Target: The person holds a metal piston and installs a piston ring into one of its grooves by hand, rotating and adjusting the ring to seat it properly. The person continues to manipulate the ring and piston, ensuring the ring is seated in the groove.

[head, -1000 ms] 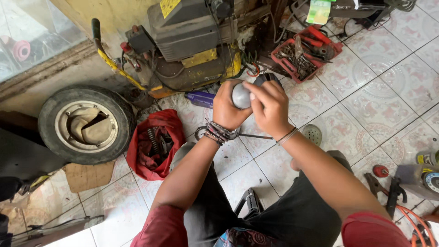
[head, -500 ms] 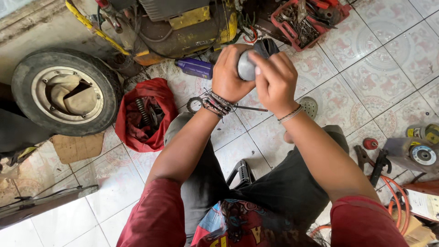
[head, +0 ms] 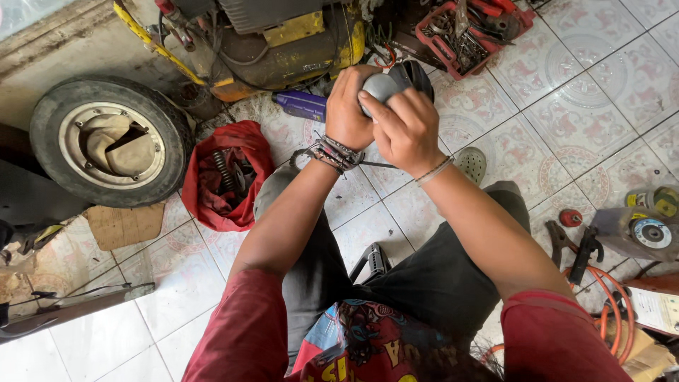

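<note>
Together — fingers around grey part.

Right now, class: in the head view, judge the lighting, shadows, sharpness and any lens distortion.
Head view: soft, even daylight, no hard shadows; the white floor tiles look bright but keep their pattern. Left hand and right hand around the grey rounded part are sharp. The wide lens bends the frame edges, making the tyre lean outward.

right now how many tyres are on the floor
1: a tyre on its rim lies flat at far left, beside the red bag. Others may be hidden outside the view.
</note>
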